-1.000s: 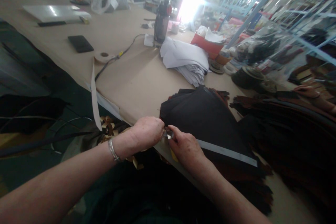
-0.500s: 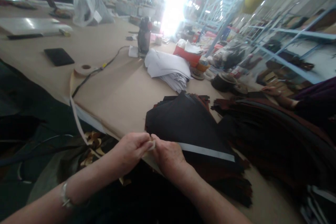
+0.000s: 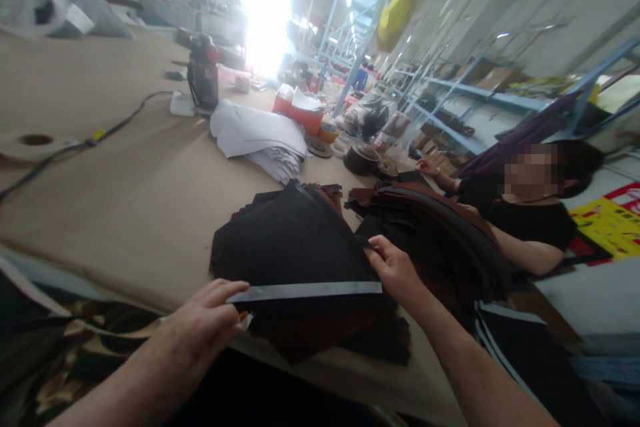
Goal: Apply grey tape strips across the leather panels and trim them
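Note:
A black fabric piece (image 3: 290, 240) lies on top of a stack of dark and rust-brown cut pieces. Along its near side runs a straight pale grey strip (image 3: 315, 291). My left hand (image 3: 205, 313) is at the strip's left end, index finger stretched over it. A small pale, crumpled scrap (image 3: 246, 320) pokes out from between its thumb and curled fingers. At the other side, my right hand (image 3: 395, 267) pinches the right edge of the black piece between thumb and fingers, just above the strip's right end.
White paper sheets (image 3: 260, 137) are piled behind the stack. A tape roll (image 3: 35, 143), a cable and an upright dark machine (image 3: 203, 73) are on the table (image 3: 130, 213). More dark pieces (image 3: 430, 240) lie at right, beside a seated co-worker (image 3: 525, 227).
My view has swung right, bringing the co-worker into sight. My hands, together before at the strip's left end, have separated; the right has travelled to the fabric's right edge.

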